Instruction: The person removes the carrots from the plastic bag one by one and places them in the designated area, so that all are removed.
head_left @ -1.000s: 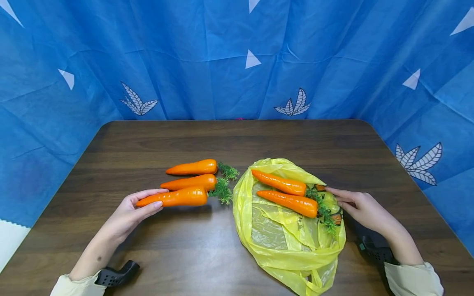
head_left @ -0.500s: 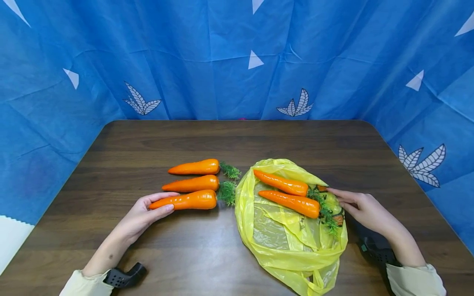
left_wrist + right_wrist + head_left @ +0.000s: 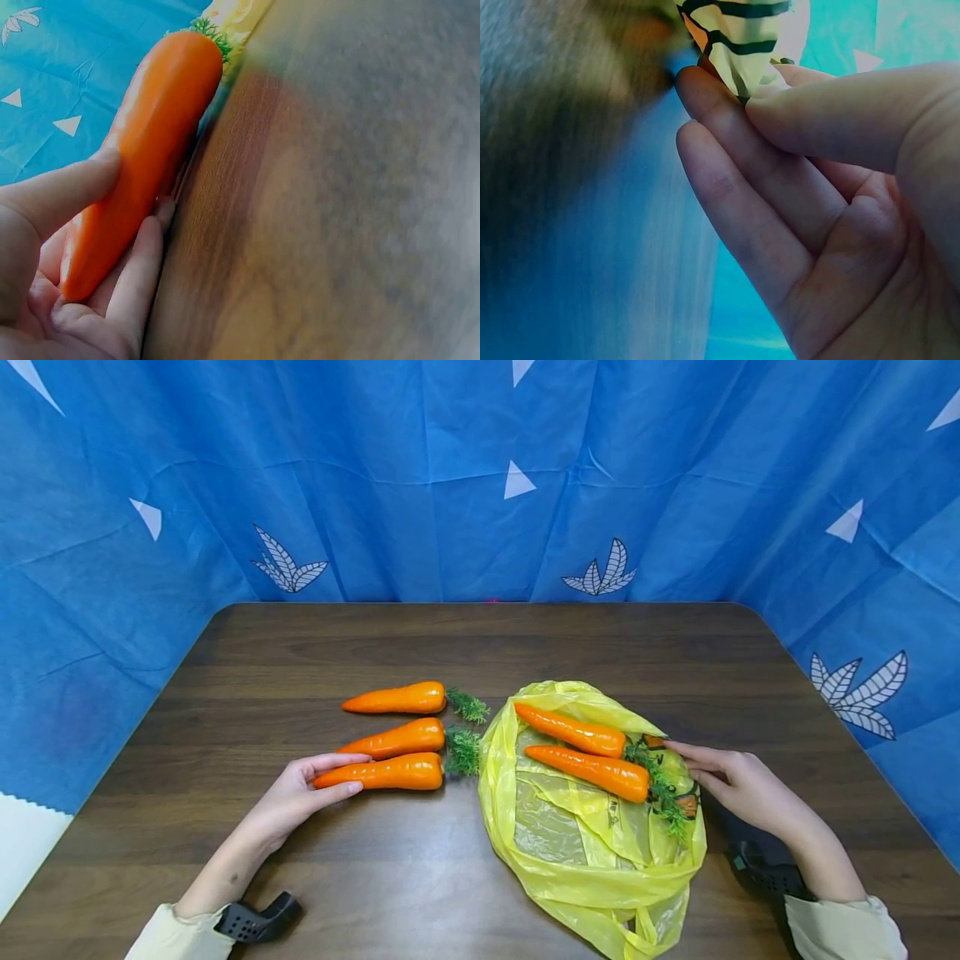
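My left hand [image 3: 303, 789] holds an orange carrot [image 3: 405, 772] by its tapered end, thumb on one side and fingers on the other. In the left wrist view the carrot [image 3: 154, 142] points its thick leafy end away from the palm. Just behind it on the table lie a second carrot [image 3: 405, 737] and a third one [image 3: 405, 697], green tops to the right. My right hand [image 3: 738, 781] pinches the right edge of a yellow plastic bag [image 3: 592, 881]; the right wrist view shows the bag's printed plastic [image 3: 739, 37] between thumb and fingers. Two carrots, one of them the nearer carrot [image 3: 588, 771], lie on the bag.
The dark wooden table [image 3: 262, 652] runs back to a blue curtain [image 3: 420, 485] with white leaf and triangle prints. A black wrist camera [image 3: 258, 918] sits on the left wrist, another camera [image 3: 765, 864] on the right.
My left hand has carried its carrot to the right and slightly nearer, down beside the two carrots on the table. The right hand keeps its grip on the bag.
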A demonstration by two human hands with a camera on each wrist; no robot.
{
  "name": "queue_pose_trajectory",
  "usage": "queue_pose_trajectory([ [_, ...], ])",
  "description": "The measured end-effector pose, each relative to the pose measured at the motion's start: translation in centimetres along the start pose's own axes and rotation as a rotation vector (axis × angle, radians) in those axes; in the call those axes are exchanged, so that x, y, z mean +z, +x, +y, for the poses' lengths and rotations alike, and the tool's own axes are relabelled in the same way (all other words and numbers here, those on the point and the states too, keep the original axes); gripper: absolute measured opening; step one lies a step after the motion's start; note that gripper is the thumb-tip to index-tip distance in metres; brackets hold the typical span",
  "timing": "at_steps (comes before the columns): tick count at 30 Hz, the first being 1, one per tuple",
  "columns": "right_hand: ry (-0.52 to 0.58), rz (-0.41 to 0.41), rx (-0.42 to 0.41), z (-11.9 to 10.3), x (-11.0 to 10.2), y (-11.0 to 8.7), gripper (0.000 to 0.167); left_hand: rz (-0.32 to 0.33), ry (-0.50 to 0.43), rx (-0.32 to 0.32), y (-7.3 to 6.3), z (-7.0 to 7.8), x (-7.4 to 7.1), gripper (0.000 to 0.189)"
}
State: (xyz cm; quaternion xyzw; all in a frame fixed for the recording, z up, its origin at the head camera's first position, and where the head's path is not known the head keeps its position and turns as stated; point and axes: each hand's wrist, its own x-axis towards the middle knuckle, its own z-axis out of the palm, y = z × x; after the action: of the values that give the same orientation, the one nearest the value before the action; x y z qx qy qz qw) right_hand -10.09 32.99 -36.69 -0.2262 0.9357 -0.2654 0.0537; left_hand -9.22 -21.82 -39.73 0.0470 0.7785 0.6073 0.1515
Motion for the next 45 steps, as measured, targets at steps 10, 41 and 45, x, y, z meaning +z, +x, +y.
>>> queue_pose_trajectory([
  [10,-0.006,0.006,-0.005,0.0,0.1,0.0,0.05,0.054,0.094,0.04,0.4,0.2,0.1,0.045],
  [41,0.019,-0.005,0.02,-0.1,0.0,0.0,0.049,0.168,0.203,0.096,1.8,0.2,-0.2,0.044],
  [45,0.008,-0.019,0.03,-0.1,0.0,0.0,0.05,0.186,0.248,0.096,1.6,0.3,-0.2,0.044],
])
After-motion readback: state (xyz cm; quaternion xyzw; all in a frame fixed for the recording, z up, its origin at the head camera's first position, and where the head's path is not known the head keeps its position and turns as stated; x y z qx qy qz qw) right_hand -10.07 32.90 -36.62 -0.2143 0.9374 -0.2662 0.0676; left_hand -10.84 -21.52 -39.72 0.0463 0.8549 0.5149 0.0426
